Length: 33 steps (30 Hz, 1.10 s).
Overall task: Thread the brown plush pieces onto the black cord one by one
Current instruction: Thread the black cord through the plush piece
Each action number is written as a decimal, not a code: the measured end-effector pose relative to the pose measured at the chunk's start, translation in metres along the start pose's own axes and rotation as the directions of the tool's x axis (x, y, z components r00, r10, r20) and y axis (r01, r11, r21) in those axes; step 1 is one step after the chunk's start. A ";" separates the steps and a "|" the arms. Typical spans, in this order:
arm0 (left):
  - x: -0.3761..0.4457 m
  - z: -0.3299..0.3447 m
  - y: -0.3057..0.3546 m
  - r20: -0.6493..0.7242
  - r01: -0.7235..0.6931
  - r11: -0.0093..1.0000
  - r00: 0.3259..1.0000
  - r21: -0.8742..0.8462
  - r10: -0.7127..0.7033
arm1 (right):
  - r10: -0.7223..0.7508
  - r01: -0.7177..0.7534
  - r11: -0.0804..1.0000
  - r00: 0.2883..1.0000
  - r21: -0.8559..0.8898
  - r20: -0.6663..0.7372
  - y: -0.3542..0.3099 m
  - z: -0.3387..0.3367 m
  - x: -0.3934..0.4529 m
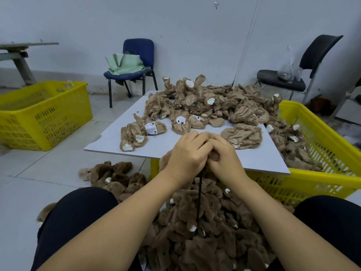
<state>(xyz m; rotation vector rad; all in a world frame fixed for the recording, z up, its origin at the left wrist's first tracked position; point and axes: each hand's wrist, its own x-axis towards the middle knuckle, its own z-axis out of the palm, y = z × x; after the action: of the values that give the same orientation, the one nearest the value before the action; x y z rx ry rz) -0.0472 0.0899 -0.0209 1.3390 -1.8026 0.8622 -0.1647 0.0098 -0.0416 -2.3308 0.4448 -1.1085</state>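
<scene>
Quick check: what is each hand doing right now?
Left hand: fingers curled, gripping the brown plush piece at the black cord.
Right hand: fingers curled, gripping the same piece.

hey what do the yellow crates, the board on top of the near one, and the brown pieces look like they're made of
Yellow crates: moulded plastic by the look, with a slight sheen and slotted lattice walls. Board: thin, rigid, smooth matte pale grey sheet with a clean edge, possibly laminate or plastic; hard to say. Brown pieces: soft plush fabric, with a fuzzy nap, frayed edges and limp folds.
</scene>
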 end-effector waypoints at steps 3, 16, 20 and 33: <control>-0.003 0.003 0.000 -0.007 0.023 1.000 1.000 -0.017 -0.023 | 0.126 -0.127 0.989 0.992 0.075 0.023 -0.005 0.007 -0.003; -0.011 0.007 0.010 0.143 0.697 0.682 0.715 -0.222 -0.684 | 0.254 -0.244 0.954 0.967 0.174 -0.036 -0.013 0.018 -0.007; 0.000 0.001 0.013 0.043 0.521 0.835 0.852 -0.175 -0.522 | 0.250 -0.213 0.942 0.961 0.260 -0.118 -0.015 0.023 -0.007; -0.014 0.016 -0.008 0.040 -0.107 0.985 0.994 0.138 0.102 | 0.383 -0.390 0.855 0.919 0.343 0.093 -0.001 0.031 -0.022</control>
<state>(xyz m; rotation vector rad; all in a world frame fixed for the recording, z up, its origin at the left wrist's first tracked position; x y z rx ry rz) -0.0386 0.0812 -0.0406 1.3622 -1.8811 1.0456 -0.1535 0.0317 -0.0712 -1.8306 0.6179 -0.8809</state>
